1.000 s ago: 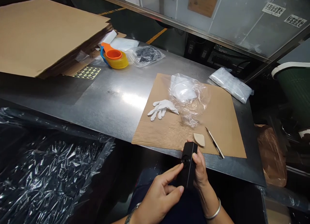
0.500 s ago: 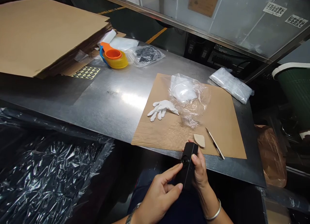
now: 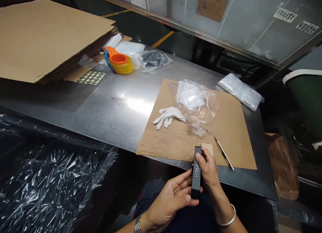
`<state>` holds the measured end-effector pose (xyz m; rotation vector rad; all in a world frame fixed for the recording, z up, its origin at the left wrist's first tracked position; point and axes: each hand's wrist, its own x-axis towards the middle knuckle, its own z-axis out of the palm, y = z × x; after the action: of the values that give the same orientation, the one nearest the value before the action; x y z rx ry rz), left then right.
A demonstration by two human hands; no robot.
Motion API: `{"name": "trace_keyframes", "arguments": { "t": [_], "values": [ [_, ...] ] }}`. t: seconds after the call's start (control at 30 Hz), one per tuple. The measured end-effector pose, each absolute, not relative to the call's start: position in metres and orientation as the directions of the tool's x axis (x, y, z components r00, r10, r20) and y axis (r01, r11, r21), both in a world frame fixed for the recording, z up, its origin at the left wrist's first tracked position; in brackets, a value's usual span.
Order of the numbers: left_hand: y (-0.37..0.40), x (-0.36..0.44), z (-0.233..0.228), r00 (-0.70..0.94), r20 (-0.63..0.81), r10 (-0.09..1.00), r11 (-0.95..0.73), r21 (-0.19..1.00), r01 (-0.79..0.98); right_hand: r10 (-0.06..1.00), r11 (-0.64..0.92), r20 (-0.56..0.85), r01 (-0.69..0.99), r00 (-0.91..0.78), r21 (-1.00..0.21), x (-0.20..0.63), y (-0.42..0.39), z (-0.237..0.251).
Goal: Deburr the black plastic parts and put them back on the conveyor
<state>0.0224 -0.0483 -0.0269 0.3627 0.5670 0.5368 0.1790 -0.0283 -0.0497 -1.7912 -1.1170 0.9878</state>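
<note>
In the head view, a black rectangular device (image 3: 196, 181) with pale BOSCH lettering along its narrow side is held upright at the table's front edge. My right hand (image 3: 209, 169) grips its upper part, thumb on the lettered side. My left hand (image 3: 173, 197) cradles the lower part, with fingers reaching behind it and the thumb near its bottom end. Just beyond my right fingers lies a beige cloth pad (image 3: 207, 148), partly hidden by them. A thin pen-like tool (image 3: 223, 153) rests to the right on the cardboard sheet (image 3: 231, 125).
A white glove (image 3: 169, 117) and a clear plastic bag (image 3: 197, 102) lie on the cardboard. Farther left are an orange-and-yellow tape dispenser (image 3: 120, 63), a sticker sheet (image 3: 90, 77) and stacked cardboard (image 3: 50, 35). A plastic-wrapped packet (image 3: 240, 91) sits at the table's right edge.
The device has turned so its lettered narrow side faces me. My left index finger has left the round part on its face, and my left fingers have gone behind it.
</note>
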Motion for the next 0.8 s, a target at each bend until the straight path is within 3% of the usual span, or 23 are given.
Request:
{"name": "trace_keyframes", "arguments": {
  "t": [0.23, 0.53, 0.8],
  "values": [
    [-0.041, 0.023, -0.031, 0.705, -0.403, 0.584, 0.797, 0.451, -0.402, 0.947, -0.304, -0.190, 0.542, 0.258, -0.783, 0.181, -0.006, -0.041],
    [-0.030, 0.020, -0.034, 0.671, -0.462, 0.580, 0.805, 0.451, -0.386, 0.967, -0.251, -0.142, 0.695, 0.211, -0.674, 0.174, 0.015, -0.036],
    [-0.030, 0.022, -0.057, 0.584, -0.557, 0.590, 0.776, 0.590, -0.222, 0.975, -0.222, -0.133, 0.812, 0.178, -0.540, 0.173, 0.029, -0.038]
  ]
}}
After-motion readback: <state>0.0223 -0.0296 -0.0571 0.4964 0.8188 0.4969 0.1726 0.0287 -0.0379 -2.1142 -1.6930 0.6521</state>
